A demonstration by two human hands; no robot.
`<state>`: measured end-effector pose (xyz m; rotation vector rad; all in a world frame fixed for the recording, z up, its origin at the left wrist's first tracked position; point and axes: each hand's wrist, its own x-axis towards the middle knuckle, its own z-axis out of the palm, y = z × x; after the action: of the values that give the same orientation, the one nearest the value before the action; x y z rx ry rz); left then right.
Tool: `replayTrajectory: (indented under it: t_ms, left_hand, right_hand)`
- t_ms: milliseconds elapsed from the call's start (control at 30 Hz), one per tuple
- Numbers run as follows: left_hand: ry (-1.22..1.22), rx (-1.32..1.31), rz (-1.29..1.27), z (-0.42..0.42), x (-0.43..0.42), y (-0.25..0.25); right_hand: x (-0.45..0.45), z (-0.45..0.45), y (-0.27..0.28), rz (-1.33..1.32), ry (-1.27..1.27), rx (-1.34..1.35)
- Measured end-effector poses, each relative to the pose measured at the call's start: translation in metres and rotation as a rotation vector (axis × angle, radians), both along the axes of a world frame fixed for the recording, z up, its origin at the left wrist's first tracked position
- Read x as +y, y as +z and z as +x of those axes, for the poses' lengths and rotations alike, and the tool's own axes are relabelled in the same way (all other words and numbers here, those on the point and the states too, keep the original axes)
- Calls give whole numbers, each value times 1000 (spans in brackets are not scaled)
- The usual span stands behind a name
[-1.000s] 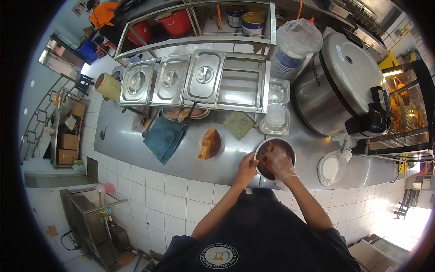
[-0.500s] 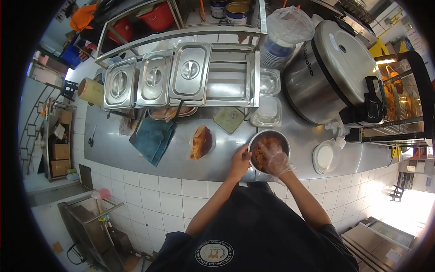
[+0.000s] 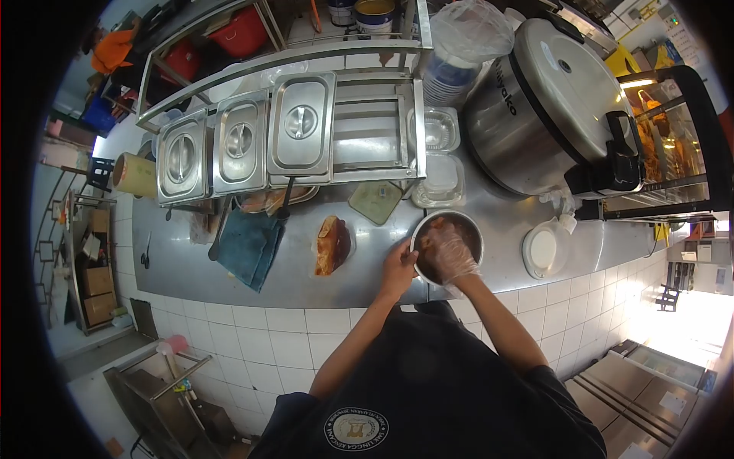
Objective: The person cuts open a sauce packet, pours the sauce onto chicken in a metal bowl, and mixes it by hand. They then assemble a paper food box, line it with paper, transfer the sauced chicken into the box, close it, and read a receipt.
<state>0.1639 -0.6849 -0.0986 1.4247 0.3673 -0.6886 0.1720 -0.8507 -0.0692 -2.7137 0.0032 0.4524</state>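
Observation:
A round metal bowl [image 3: 480, 232] stands near the counter's front edge with reddish-brown food in it. My left hand [image 3: 400, 268] is closed on the left side of its rim, thumb on top. Inside the bowl is my right hand [image 3: 451, 256], in a clear plastic glove, touching the food; its fingertips are partly hidden, so their grip is unclear. Left of the bowl lies a brown piece of food [image 3: 332, 245] on a clear wrapping. Right of it is a clear container with a white round lid [image 3: 544, 249].
A large rice cooker [image 3: 535, 115] stands at the back right, beside a lit glass display case [image 3: 665, 145]. Lidded steel pans [image 3: 301, 157] sit on a metal rack. A blue cloth [image 3: 248, 249], scissors [image 3: 146, 252], clear containers [image 3: 441, 180] and a green square lid [image 3: 375, 202] lie around the counter.
My right hand has shifted within the bowl towards its upper left, and more of the dark bowl interior shows. My left hand keeps hold of the rim. The whole view has shifted slightly.

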Motion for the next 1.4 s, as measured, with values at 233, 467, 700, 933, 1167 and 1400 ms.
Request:
replayTrajectory:
  t_ms: [233, 467, 700, 933, 1167, 1400]
  left_hand:
    - [2, -132, 81, 8, -6, -9]
    - [-24, -236, 108, 17, -7, -15]
    - [-31, -133, 110, 18, -6, 3]
    - [1, -401, 272, -1, 1, -18]
    - [219, -593, 543, -31, -26, 53]
    - [43, -789, 502, -87, -145, 110]
  right_hand:
    - [8, 1, 16, -79, 67, -60]
    - [-26, -10, -6, 2, 120, -265]
    - [-23, -1, 27, 212, -39, 39]
    - [-59, -4, 73, 345, -9, -134]
    - [-68, -18, 46, 483, -30, -422]
    - [-99, -2, 5, 1061, -176, 40]
